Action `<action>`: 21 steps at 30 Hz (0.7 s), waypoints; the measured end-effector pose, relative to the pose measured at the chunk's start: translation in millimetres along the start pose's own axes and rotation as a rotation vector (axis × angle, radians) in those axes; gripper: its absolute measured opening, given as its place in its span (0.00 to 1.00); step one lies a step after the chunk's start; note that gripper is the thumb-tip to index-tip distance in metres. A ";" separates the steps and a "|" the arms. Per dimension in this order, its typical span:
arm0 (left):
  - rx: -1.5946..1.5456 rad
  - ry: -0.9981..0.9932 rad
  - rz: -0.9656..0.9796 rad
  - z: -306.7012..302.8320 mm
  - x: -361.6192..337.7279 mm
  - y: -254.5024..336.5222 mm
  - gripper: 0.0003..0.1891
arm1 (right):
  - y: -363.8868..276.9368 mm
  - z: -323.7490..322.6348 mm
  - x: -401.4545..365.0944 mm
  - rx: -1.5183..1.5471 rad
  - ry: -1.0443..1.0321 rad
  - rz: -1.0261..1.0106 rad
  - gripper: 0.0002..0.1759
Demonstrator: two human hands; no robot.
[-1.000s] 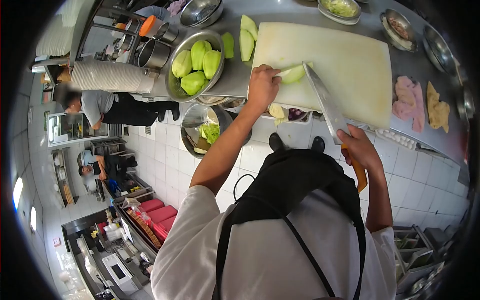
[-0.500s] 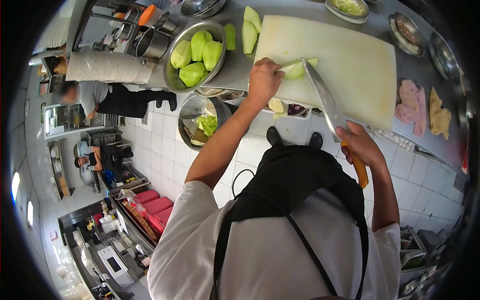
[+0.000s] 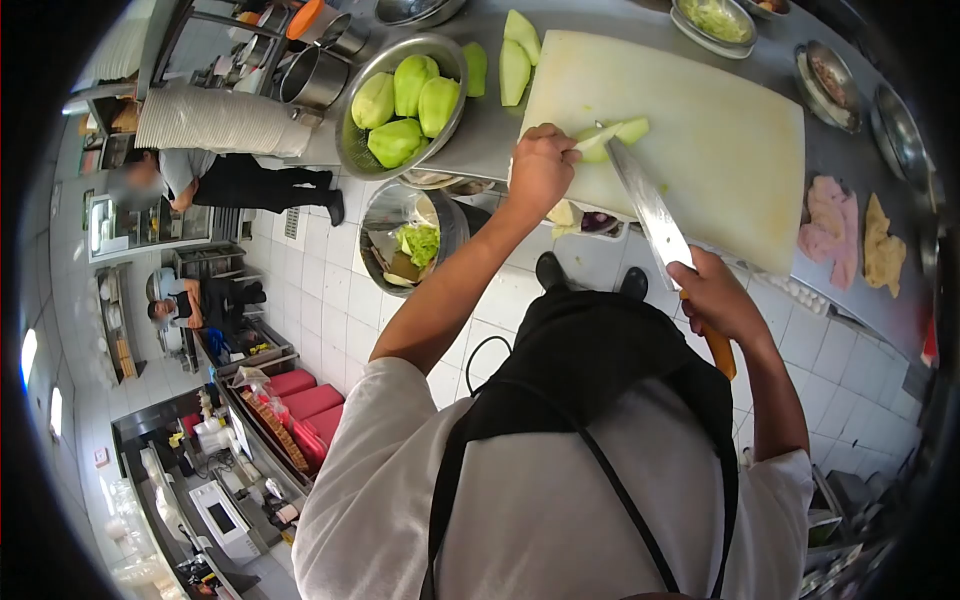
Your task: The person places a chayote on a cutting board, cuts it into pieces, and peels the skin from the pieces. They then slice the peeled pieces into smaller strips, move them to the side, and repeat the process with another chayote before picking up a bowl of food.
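My left hand (image 3: 543, 167) is closed on one end of a pale green vegetable piece (image 3: 598, 143) at the left part of the white cutting board (image 3: 715, 130). My right hand (image 3: 718, 297) grips the orange handle of a large knife (image 3: 650, 212). Its blade tip touches or lies very near the piece, just right of my left fingers. Beyond the board's left edge lie cut green pieces (image 3: 515, 72). A metal colander (image 3: 352, 152) beside them holds several whole green vegetables (image 3: 438, 107).
A metal bin (image 3: 377, 215) with scraps stands below the counter edge. Pink (image 3: 829, 232) and yellow cloths (image 3: 882, 245) lie right of the board. Bowls (image 3: 714, 22) line the counter's back. Two people (image 3: 240, 182) are at the left, one standing.
The view has shifted slightly, so the board and colander appear a little further right. The knife tip has moved slightly toward my left fingers along the piece. Both hands keep their grips.
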State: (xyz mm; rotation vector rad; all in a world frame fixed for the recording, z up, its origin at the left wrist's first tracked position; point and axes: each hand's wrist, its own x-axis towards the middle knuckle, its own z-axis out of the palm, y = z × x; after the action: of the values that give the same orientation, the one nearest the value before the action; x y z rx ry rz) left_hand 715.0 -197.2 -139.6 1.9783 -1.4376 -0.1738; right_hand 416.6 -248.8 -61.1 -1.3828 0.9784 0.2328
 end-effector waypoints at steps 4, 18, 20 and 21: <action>-0.009 0.072 0.032 4.1 -7.3 1.5 0.06 | -1.0 2.6 -2.0 -0.028 0.010 -0.001 0.17; 0.050 0.081 0.103 7.0 -6.9 -2.9 0.07 | -17.4 2.7 -4.6 -0.022 -0.022 0.082 0.17; 0.052 0.064 0.091 6.5 -4.9 -3.6 0.07 | -22.4 0.8 -3.2 -0.057 -0.027 0.126 0.17; 0.056 0.052 0.083 5.1 -5.1 -2.8 0.07 | -25.9 1.3 -3.9 -0.072 -0.033 0.150 0.17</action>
State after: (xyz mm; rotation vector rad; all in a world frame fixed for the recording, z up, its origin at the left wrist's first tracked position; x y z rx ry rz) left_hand 712.9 -194.5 -146.5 1.9492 -1.5029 -0.0458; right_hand 432.0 -252.3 -40.1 -1.3674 1.0557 0.4051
